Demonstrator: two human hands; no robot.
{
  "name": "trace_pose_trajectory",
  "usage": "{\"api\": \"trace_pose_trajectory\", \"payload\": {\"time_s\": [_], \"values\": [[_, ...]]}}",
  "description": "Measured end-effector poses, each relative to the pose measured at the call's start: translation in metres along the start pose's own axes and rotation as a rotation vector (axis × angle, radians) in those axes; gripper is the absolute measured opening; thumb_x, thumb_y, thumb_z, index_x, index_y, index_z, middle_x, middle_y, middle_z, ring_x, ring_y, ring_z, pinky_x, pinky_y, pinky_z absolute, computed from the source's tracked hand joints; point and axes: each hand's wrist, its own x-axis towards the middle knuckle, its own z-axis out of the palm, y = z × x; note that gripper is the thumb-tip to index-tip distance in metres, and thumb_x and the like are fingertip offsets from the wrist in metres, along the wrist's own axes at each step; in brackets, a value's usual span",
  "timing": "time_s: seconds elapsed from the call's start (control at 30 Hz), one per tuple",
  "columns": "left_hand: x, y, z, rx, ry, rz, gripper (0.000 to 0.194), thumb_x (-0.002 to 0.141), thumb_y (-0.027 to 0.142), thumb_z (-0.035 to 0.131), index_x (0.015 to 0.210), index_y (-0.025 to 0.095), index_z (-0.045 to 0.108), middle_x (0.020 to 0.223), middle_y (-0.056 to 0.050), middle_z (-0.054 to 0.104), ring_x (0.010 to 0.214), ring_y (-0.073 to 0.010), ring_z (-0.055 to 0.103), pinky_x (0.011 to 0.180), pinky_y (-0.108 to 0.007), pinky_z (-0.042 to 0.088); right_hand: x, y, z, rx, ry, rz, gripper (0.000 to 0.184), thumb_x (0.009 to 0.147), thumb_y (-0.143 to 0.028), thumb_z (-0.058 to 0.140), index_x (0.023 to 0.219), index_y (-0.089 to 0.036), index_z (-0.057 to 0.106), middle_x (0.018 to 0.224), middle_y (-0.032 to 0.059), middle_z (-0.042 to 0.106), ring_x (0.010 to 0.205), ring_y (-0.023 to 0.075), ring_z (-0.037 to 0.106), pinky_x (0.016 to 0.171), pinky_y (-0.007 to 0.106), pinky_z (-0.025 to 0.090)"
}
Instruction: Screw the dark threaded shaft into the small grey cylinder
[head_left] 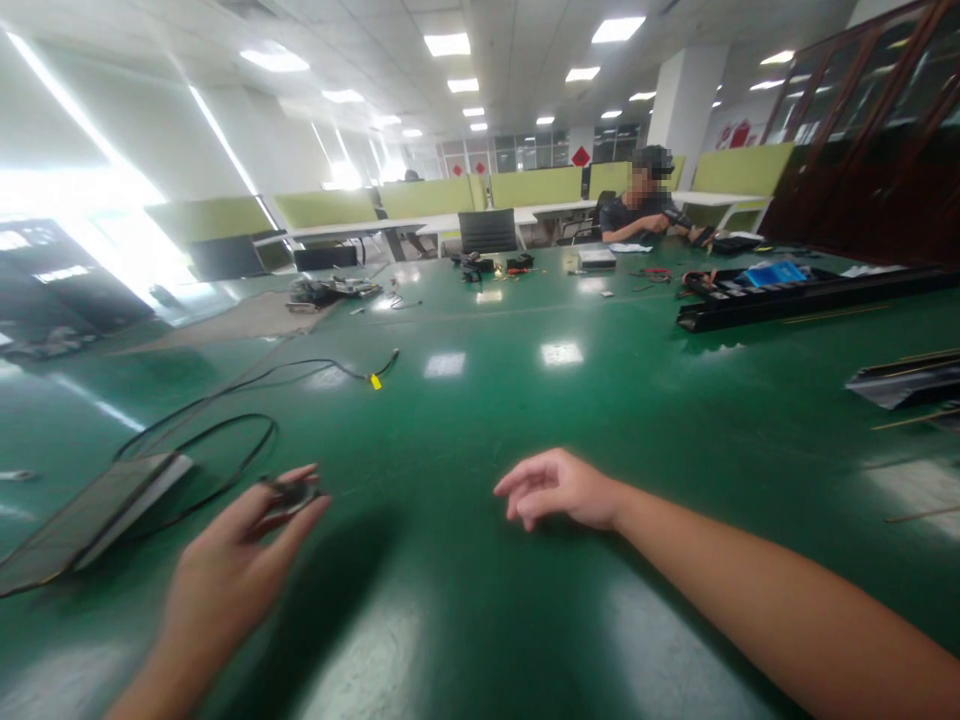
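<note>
My left hand (240, 550) grips a small dark object (294, 492) between thumb and fingers, raised above the green table (450, 430). Part of the object looks round and shiny, but blur hides its exact kind. To the right, my right hand (562, 488) hovers over the table, its fingers loosely bent and apart, with nothing in them. Left of my left hand lies a flat grey panel-like thing (97, 510), and a black cable (247, 420) loops beside it.
A yellow tag (376, 381) hangs near the cable's end. Long black metal channels (810, 300) holding parts and a blue item (776, 274) lie at the right. Across the table sits a person (637, 210) handling something dark. Tangled parts (330, 290) lie at the far left.
</note>
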Motion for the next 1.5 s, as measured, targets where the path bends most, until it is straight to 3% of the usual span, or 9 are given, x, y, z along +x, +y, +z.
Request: {"api": "trace_pose_trajectory", "payload": {"time_s": [0.17, 0.23, 0.3, 0.37, 0.47, 0.63, 0.77, 0.97, 1.5], "values": [[0.015, 0.083, 0.08, -0.503, -0.302, 0.135, 0.058, 0.078, 0.047, 0.073, 0.125, 0.017, 0.058, 0.109, -0.008, 0.071, 0.096, -0.0237, 0.07, 0.092, -0.041, 0.058, 0.009, 0.006, -0.009, -0.054, 0.501, -0.077, 0.021, 0.069, -0.022, 0.071, 0.088, -0.013, 0.071, 0.075, 0.0041, 0.069, 0.065, 0.0135, 0.06, 0.06, 0.025, 0.043], [0.013, 0.108, 0.101, -0.639, -0.367, 0.141, 0.057, 0.075, 0.037, 0.077, 0.124, 0.016, 0.057, 0.108, -0.009, 0.071, 0.097, -0.0232, 0.07, 0.091, -0.039, 0.059, 0.014, 0.011, -0.013, -0.07, 0.61, -0.065, 0.023, 0.067, -0.015, 0.065, 0.09, -0.014, 0.068, 0.078, 0.0036, 0.068, 0.068, 0.0134, 0.059, 0.06, 0.024, 0.042], [0.011, 0.119, 0.114, -0.638, -0.382, 0.183, 0.042, 0.074, 0.03, 0.078, 0.111, 0.016, 0.063, 0.104, -0.008, 0.072, 0.094, -0.0217, 0.07, 0.088, -0.036, 0.059, 0.017, 0.014, -0.016, -0.075, 0.645, -0.087, 0.031, 0.065, -0.01, 0.06, 0.095, -0.014, 0.066, 0.081, 0.0024, 0.065, 0.07, 0.0129, 0.058, 0.062, 0.024, 0.042], [0.009, 0.117, 0.121, -0.551, -0.367, 0.25, 0.031, 0.075, 0.029, 0.077, 0.102, 0.017, 0.067, 0.101, -0.006, 0.072, 0.091, -0.0204, 0.069, 0.086, -0.035, 0.058, 0.02, 0.017, -0.017, -0.111, 0.622, -0.111, 0.039, 0.064, -0.006, 0.056, 0.101, -0.014, 0.063, 0.082, 0.0011, 0.062, 0.068, 0.0118, 0.056, 0.062, 0.024, 0.043], [0.009, 0.099, 0.127, -0.406, -0.332, 0.363, 0.03, 0.079, 0.03, 0.074, 0.106, 0.019, 0.069, 0.103, -0.007, 0.072, 0.091, -0.0207, 0.068, 0.084, -0.035, 0.056, 0.02, 0.02, -0.016, -0.234, 0.555, -0.119, 0.047, 0.066, -0.004, 0.053, 0.111, -0.015, 0.058, 0.085, 0.0005, 0.061, 0.068, 0.0114, 0.055, 0.064, 0.025, 0.044], [0.015, 0.072, 0.136, -0.318, -0.437, 0.549, 0.028, 0.081, 0.029, 0.073, 0.108, 0.022, 0.069, 0.103, -0.005, 0.072, 0.094, -0.02, 0.066, 0.087, -0.033, 0.052, 0.016, 0.023, -0.013, -0.425, 0.519, -0.147, 0.047, 0.069, -0.004, 0.059, 0.114, -0.019, 0.056, 0.093, 0.002, 0.063, 0.075, 0.0131, 0.06, 0.07, 0.027, 0.049], [0.015, 0.074, 0.142, -0.366, -0.448, 0.515, 0.026, 0.081, 0.027, 0.073, 0.106, 0.022, 0.069, 0.102, -0.005, 0.072, 0.092, -0.0189, 0.066, 0.083, -0.03, 0.051, 0.012, 0.024, -0.009, -0.537, 0.505, -0.154, 0.041, 0.068, -0.001, 0.059, 0.104, -0.02, 0.058, 0.098, 0.0041, 0.066, 0.085, 0.0166, 0.064, 0.074, 0.028, 0.05], [0.013, 0.079, 0.142, -0.398, -0.441, 0.504, 0.023, 0.08, 0.025, 0.073, 0.103, 0.022, 0.069, 0.099, -0.005, 0.072, 0.089, -0.0189, 0.067, 0.08, -0.03, 0.052, 0.008, 0.023, -0.004, -0.665, 0.498, -0.137, 0.034, 0.071, -0.004, 0.06, 0.1, -0.021, 0.059, 0.093, 0.0024, 0.068, 0.078, 0.0163, 0.063, 0.07, 0.027, 0.049], [0.012, 0.076, 0.143, -0.454, -0.469, 0.524, 0.024, 0.081, 0.02, 0.069, 0.105, 0.021, 0.068, 0.102, -0.006, 0.071, 0.094, -0.02, 0.066, 0.087, -0.033, 0.053, 0.004, 0.013, 0.005, -0.716, 0.476, -0.155, 0.023, 0.076, -0.01, 0.062, 0.095, -0.022, 0.066, 0.089, 0.0019, 0.069, 0.081, 0.0187, 0.062, 0.074, 0.029, 0.047]]}}
